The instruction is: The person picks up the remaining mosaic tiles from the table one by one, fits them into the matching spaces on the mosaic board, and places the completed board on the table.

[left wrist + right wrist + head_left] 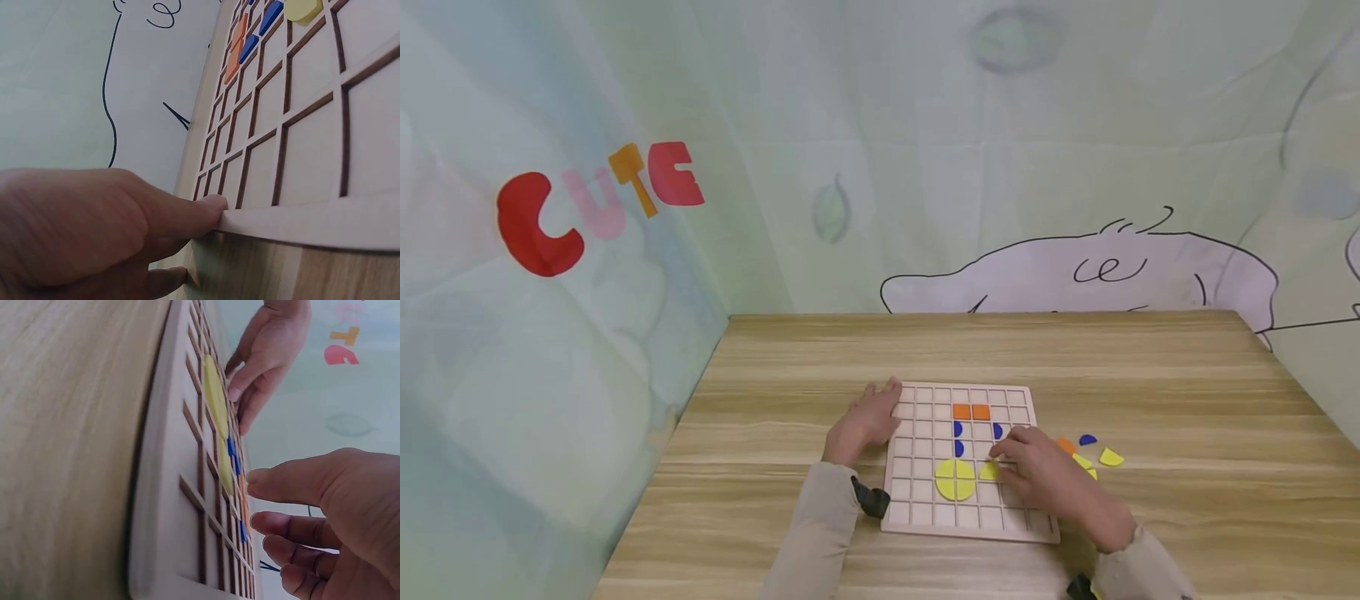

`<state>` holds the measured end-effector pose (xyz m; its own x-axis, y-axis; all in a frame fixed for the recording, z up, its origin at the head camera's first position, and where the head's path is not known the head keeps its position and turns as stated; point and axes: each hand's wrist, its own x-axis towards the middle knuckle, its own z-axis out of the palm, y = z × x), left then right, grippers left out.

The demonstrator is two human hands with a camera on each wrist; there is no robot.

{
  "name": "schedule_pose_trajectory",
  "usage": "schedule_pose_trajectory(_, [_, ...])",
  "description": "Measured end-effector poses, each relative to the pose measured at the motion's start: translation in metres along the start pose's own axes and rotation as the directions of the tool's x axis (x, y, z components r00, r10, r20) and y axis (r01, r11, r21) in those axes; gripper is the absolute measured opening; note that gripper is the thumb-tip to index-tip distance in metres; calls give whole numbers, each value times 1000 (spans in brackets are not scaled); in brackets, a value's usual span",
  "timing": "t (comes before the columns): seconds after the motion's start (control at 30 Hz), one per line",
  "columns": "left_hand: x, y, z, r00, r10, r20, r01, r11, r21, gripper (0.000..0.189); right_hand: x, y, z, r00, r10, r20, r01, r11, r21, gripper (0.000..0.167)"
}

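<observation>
A wooden grid board [921, 514] lies flat on the table. My left hand [867, 422] rests at its left edge with extended fingers, a fingertip [214, 202] touching the rim. My right hand [1051, 475] is over the board's right half. In the right wrist view its thumb and fingertips [259, 478] are apart, with nothing visible between them. On the board sit two orange squares [962, 412], several blue half-round pieces [997, 431] and a yellow circle [946, 487] of quarter pieces. Another yellow piece [988, 472] lies beside the circle, partly hidden by my right hand.
Right of the board, loose pieces lie on the wood-grain table [790, 375]: a blue half-round [1087, 439], a yellow quarter [1111, 457], more yellow and an orange piece [1067, 447] partly behind my right hand. A printed curtain [790, 167] hangs behind and to the left.
</observation>
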<state>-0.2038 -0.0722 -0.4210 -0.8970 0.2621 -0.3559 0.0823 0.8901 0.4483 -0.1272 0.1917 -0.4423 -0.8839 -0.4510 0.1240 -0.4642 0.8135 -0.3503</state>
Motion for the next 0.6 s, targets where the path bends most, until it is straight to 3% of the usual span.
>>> schedule_pose_trajectory(0.37, [0, -1, 0, 1000, 8, -3, -8, 1000, 3, 57, -16, 27, -16, 985, 31, -168, -32, 999, -3, 12])
schedule_pose_trajectory(0.5, [1, -2, 1, 1000, 8, 0, -8, 1000, 15, 57, -27, 41, -24, 968, 88, -236, -88, 996, 10, 11])
schedule_pose_trajectory(0.6, [2, -2, 2, 1000, 8, -1, -8, 1000, 25, 57, -37, 50, -29, 953, 176, -245, -176, 984, 23, 12])
